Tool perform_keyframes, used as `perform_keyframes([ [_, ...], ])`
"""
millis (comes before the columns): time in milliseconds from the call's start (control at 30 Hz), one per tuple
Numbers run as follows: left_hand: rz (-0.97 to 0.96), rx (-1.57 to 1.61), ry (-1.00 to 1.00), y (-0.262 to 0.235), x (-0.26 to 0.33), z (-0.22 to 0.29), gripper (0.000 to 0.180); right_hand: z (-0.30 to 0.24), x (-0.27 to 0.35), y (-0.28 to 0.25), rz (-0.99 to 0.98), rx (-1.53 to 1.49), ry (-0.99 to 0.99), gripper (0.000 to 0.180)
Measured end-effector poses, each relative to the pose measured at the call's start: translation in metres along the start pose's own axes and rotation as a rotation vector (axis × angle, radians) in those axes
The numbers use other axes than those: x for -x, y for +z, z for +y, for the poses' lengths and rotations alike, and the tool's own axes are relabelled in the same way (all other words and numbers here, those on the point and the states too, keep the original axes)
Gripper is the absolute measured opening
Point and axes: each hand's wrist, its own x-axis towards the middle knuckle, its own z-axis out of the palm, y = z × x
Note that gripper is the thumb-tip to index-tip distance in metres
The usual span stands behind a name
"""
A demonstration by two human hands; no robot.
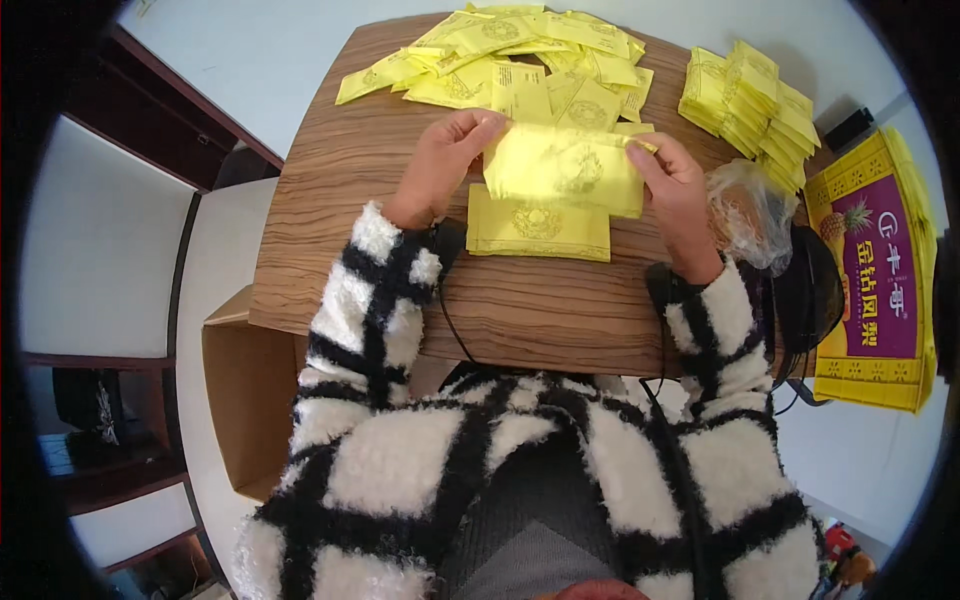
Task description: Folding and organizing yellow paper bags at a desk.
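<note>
Between my two hands a yellow printed packet (560,168) is held up above the table, slightly blurred. My left hand (450,155) pinches its left upper corner, thumb on top. On the other end, the thumb and fingers of my right hand (672,180) grip the right edge. Below it, flat on the wood, lies another yellow packet (535,228) with a round dark emblem, its upper part covered by the held one. Just beyond my hands spreads a loose heap of similar yellow packets (470,85).
Neater stacks of yellow packets (750,95) stand at the far right of the wooden table (340,200). A clear plastic bag (745,215) lies by my right wrist. Past the right edge is a yellow and purple carton (875,270). An open cardboard box (240,400) sits below left.
</note>
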Motion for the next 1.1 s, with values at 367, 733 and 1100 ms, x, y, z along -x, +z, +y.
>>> perform_keyframes([
  [367, -0.064, -0.309, 0.161, -0.038, -0.008, -0.048, 0.018, 0.033, 0.004, 0.012, 0.151, 0.077, -0.161, 0.02],
  [733, -0.09, -0.22, 0.15, -0.036, -0.009, -0.048, 0.022, 0.046, 0.002, 0.02, 0.048, -0.025, -0.069, 0.021],
  [1100, -0.238, -0.362, -0.092, -0.062, -0.004, -0.036, 0.022, 0.058, -0.001, 0.016, -0.171, 0.14, 0.15, 0.019],
])
